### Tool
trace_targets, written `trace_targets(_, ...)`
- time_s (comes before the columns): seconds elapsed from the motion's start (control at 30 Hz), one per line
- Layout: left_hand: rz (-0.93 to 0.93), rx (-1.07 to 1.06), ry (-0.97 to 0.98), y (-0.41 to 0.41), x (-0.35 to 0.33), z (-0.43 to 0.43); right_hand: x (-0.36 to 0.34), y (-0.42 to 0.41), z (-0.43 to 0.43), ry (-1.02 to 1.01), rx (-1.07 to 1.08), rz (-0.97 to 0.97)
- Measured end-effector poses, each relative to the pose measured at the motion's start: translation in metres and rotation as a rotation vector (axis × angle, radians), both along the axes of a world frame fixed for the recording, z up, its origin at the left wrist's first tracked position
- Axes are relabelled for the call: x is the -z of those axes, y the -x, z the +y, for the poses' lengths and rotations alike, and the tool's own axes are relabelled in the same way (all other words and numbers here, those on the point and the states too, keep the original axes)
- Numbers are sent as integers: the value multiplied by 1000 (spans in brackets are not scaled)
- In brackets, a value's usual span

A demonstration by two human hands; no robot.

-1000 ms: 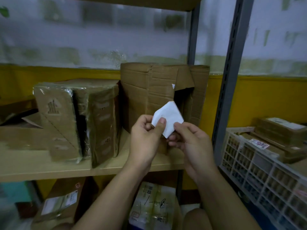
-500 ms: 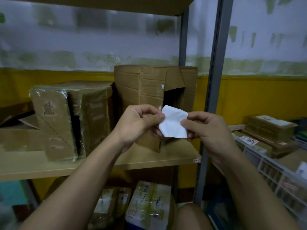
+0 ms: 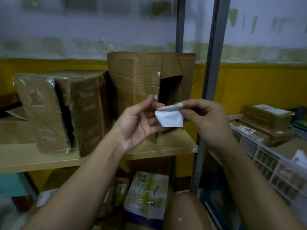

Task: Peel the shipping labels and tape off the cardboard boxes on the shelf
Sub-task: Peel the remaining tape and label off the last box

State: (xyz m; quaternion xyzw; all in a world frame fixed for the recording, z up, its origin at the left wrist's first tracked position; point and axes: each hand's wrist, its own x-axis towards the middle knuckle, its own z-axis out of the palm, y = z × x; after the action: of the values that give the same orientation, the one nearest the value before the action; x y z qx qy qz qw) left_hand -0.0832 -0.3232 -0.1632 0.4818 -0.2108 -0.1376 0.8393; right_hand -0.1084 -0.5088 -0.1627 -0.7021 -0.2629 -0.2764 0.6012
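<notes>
Peeled label is off the box, pinched in my right hand at its top right corner, thumb and forefinger clamped on the folded edge. My left hand is palm-up with fingers loosely spread, fingertips touching the label's left edge; I can't tell if it really grips. The label's long axis runs roughly left-right between both hands, top edge curled over.

The open cardboard box stands on the shelf just behind the hands, small white scraps left along its torn flap edge. The taped box, wrapped in clear tape, sits to the left, nearer my left hand. My guess is that it's the next target, so the reach goes left and forward.

Versus half a second ago: left hand has opened out from a pinch, label has folded smaller and drooped below the right hand's grip, and the view has shifted slightly.
</notes>
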Motion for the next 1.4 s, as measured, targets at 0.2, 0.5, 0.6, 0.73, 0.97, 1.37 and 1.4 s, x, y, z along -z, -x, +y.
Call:
trace_targets(0.2, -179, -251, -239, -9, -8, 3, -3, -14, -5, 300, 76, -96)
trace_targets(0.5, -596, -668, -535, -19, -1, -1, -6, -30, 25, 19, 0, 483)
trace_targets(0.6, -630, -788, -498, -23, 8, -1, -7, -28, 25, 23, -94, 453)
trace_targets(0.73, -607, -682, -479, -27, 16, -3, -5, -26, 16, 124, -19, 394)
trace_targets(0.97, -81, 17, -207, -32, 22, -12, 11, -10, -7, 328, 216, 188)
trace_targets(1.37, -305, -221, -438, -36, 43, -55, 33, 12, -45, 5, 171, 523)
trace_targets(1.4, -353, -238, -461, -33, 46, -61, 36, 13, -47, 10, 226, 546)
